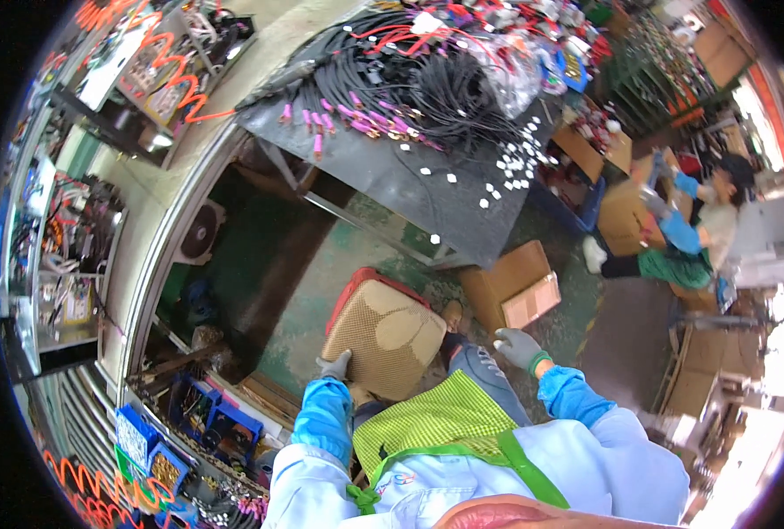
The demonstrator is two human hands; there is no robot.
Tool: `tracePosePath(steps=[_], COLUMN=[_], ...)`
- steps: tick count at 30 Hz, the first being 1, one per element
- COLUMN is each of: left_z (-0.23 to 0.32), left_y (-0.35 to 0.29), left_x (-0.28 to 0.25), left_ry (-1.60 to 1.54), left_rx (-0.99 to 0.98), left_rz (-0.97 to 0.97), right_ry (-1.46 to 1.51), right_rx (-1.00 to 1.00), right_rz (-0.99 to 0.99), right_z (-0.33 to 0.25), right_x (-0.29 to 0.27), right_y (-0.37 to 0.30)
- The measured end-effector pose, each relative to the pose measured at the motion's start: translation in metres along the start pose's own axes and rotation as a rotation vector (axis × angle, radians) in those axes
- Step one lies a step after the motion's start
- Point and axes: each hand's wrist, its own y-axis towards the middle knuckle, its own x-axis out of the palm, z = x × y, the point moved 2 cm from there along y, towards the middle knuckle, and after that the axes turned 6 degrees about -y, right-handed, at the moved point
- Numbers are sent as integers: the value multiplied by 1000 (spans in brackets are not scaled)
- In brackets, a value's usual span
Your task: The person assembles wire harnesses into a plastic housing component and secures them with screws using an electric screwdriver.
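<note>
Against tan cushion [388, 333] — left hand [335, 364]

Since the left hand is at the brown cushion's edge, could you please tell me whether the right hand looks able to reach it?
Probably yes: the right hand looks empty, though the right leg lies between it and the brown cushion, so it might cross over.

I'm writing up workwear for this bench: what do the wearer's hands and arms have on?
Left hand and right hand both wear grey gloves; the right one shows a green cuff edge. Bright blue sleeve covers wrap the forearms, over pale blue shirt sleeves.
</note>
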Motion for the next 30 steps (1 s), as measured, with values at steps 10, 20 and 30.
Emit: tracePosePath(steps=[10, 20, 30], left_z=[34, 18, 142], left_y=[-82, -139, -225], left_x=[20, -2, 11], left_ry=[508, 1092, 1166], left_rx=[250, 473, 358], left_rz=[-246, -733, -736], right_ry=[-99, -116, -34], right_rx=[140, 83, -432], right_rz=[-364, -528, -519], right_z=[-13, 5, 94], right_x=[61, 12, -35], right_y=[-112, -70, -13])
